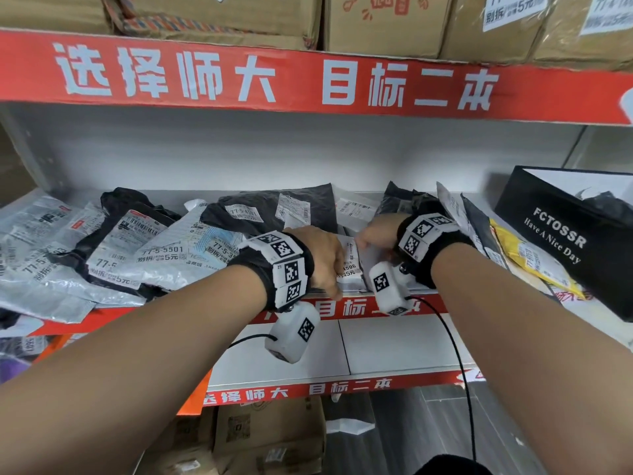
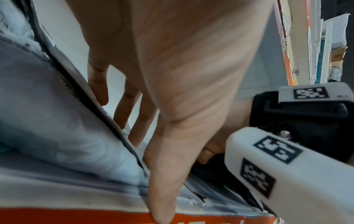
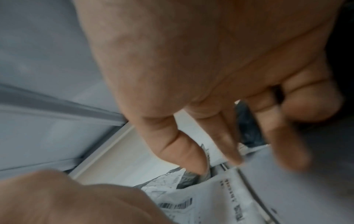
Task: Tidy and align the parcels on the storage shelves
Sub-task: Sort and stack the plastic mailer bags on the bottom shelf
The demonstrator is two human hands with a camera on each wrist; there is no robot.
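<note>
Middle shelf [image 1: 342,197], white board behind a red front strip [image 1: 346,308] with white characters; a loose spread of flat mail parcels lies on it. Far left, silver-grey poly bags [image 1: 41,255] overlapping, labels up; next a black poly bag [image 1: 126,214] with a white label; then a pale grey bag [image 1: 191,255] marked 77-5-5501; behind it a large black bag [image 1: 274,209] labelled 77-5-4501, lying flat near the back wall.

Centre front, a small white parcel [image 1: 351,265] stands at the shelf edge between the two hands; left hand [image 1: 322,258] at its left side, fingers pointing down and fairly straight, thumb reaching to the red strip in the left wrist view; fingertips lie against the parcel edges there, no clear curl round anything. Right hand [image 1: 375,236] at the parcel's right, fingers lowered toward labelled white packaging; right wrist view is blurred, fingers part-bent, whether they pinch anything I cannot tell.

Right of the hands, several thin bags lean on edge [image 1: 459,214], black and white; a yellow parcel [image 1: 534,265] lies beneath a black open box [image 1: 561,241] printed FCTOSSR Have A Nice Day; something dark sits inside the box, cut off by the frame.

Upper shelf holds brown cartons [image 1: 387,25], tops cropped; lower shelf [image 1: 342,347] shows bare white board; cartons below [image 1: 270,437] partly hidden by the forearms. Most label print too small to read.
</note>
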